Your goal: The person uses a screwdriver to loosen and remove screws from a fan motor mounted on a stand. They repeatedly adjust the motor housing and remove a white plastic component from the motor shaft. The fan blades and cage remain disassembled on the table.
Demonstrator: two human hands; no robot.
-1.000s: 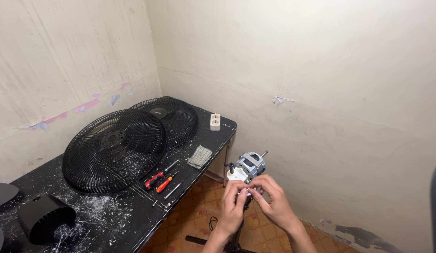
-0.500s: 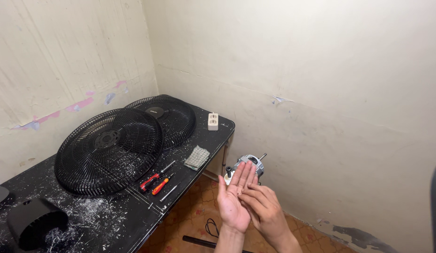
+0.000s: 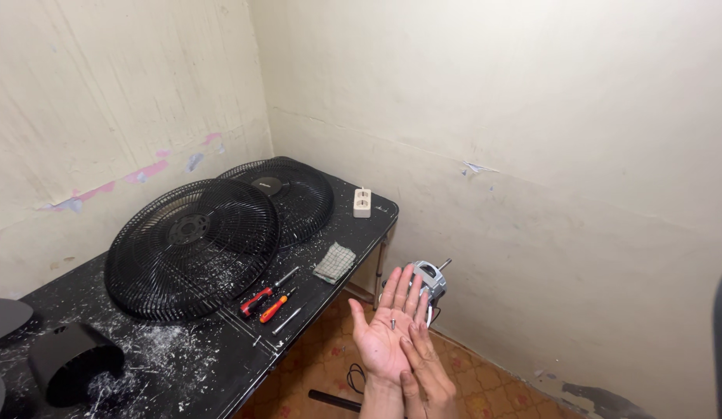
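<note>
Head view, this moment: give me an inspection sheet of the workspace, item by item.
Surface: black table, speckled with white flakes.
Job's things: small screw lying on the open left hand; grey fan motor behind the fingers.
Clutter: two black fan grilles, two screwdrivers, folded checked cloth, black cover.
Grippers: left hand flat, palm up; right hand beside it, fingers against the palm.
Cables: white socket strip on the table; dark cable on the tiled floor.
Surroundings: cream walls with peeling paint.
</note>
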